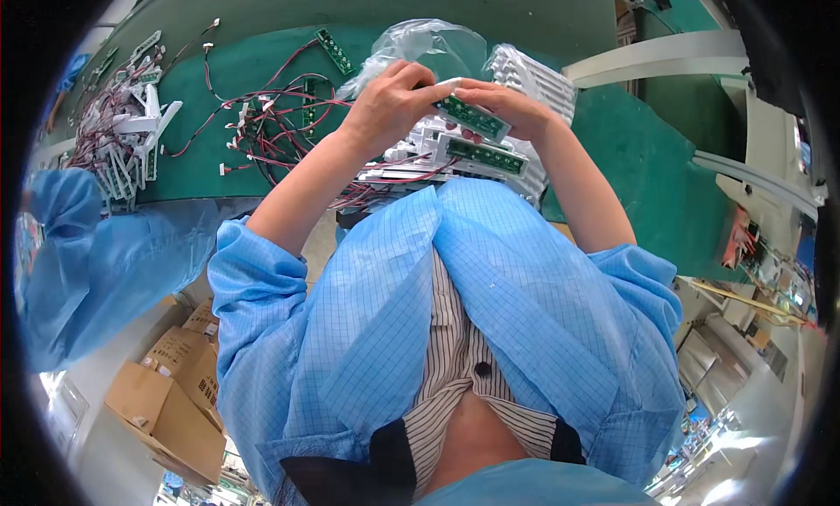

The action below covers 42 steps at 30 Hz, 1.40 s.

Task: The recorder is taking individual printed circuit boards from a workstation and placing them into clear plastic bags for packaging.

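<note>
Above the near part of the bench, a narrow green circuit board [479, 119], seated along a white plastic strip, is between my two hands. The fingers of my left hand [391, 104] are curled closed at its left end. My right hand [516, 111] grips it from the right, thumb along the top and fingertips showing below. Just under it lies another green board [490, 156] in a white housing, on a heap of white plastic parts [424, 147]. Red and black wires [280, 125] with small white connectors spread left of my left hand.
A clear plastic bag [429, 44] and ribbed white plastic pieces [535, 73] lie beyond my hands. Loose green boards [335, 51] rest among the wires. Farther left are a pile of wired white parts [127, 125] and another person's blue sleeve [66, 200]. A metal rail [656, 58] stands right.
</note>
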Each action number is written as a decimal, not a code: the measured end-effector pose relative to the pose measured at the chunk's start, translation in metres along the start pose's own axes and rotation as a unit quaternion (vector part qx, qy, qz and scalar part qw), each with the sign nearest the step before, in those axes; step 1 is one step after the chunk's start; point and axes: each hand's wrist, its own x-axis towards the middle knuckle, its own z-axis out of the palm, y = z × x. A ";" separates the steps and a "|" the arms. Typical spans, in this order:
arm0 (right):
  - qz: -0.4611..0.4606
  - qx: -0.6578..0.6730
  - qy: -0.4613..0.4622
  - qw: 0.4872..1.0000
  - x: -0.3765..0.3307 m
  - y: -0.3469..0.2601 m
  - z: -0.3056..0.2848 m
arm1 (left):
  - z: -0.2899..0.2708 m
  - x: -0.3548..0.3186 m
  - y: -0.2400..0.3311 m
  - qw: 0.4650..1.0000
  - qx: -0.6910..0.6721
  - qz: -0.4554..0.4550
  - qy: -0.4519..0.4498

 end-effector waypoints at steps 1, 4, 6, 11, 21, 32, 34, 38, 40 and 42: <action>-0.015 0.027 -0.006 1.000 0.001 0.001 0.001 | 0.001 0.000 0.001 1.000 0.001 0.005 0.002; -0.040 0.032 -0.018 0.999 0.005 0.002 0.003 | 0.003 -0.002 0.001 0.999 0.024 0.024 0.020; -0.043 0.035 -0.012 0.998 0.004 0.001 0.006 | 0.000 -0.003 0.001 0.999 0.023 0.021 0.009; -0.040 0.047 0.014 0.998 0.003 0.003 0.008 | 0.000 -0.003 0.002 0.999 0.026 0.025 0.019; -0.036 0.035 0.042 0.998 0.001 0.001 0.012 | 0.007 -0.011 0.000 0.999 0.030 0.021 0.016; -0.047 -0.046 0.053 0.996 0.002 0.005 0.023 | 0.008 -0.013 -0.007 1.000 -0.013 -0.011 0.009; -0.140 -0.101 0.050 0.984 0.005 0.019 0.015 | 0.008 -0.011 -0.002 0.999 -0.018 -0.030 0.015; -0.164 -0.105 0.054 0.979 0.005 0.015 0.019 | -0.006 -0.010 0.001 0.987 -0.129 -0.083 0.052; -0.168 -0.108 0.050 0.979 0.003 0.012 0.027 | -0.006 -0.019 -0.013 0.984 -0.089 -0.103 0.111; -0.186 -0.162 0.066 0.967 0.003 0.011 0.033 | -0.004 -0.026 -0.021 0.844 -0.399 -0.347 0.091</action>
